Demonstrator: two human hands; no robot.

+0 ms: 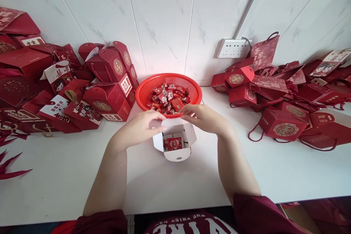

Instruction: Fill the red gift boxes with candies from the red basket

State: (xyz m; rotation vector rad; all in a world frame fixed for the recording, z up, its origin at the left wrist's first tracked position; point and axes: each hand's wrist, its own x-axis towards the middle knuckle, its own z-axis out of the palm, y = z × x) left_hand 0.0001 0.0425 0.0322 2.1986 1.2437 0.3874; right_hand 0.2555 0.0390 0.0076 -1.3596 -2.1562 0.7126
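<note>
A small gift box (177, 156) stands with its white flaps spread on the white table (175, 186), its top open. Inside it lies a red candy packet (174, 143) with gold and white print. My left hand (142, 126) hovers by the box's left rear flap, thumb and fingers apart, nothing visible in them. Over the right rear flap, close to the basket's front rim, my right hand (205, 117) has its fingers loosely bent and separated. Whether either hand touches a flap is hard to tell. Just behind is a red plastic basket (142, 88) of wrapped candies (167, 97).
Red gift boxes (109, 97) are piled along the left. More boxes and bags (283, 124) with cord handles spread across the right side. Dark red ribbons (12, 166) lie at the left edge. A power strip (233, 48) is fixed to the tiled wall behind.
</note>
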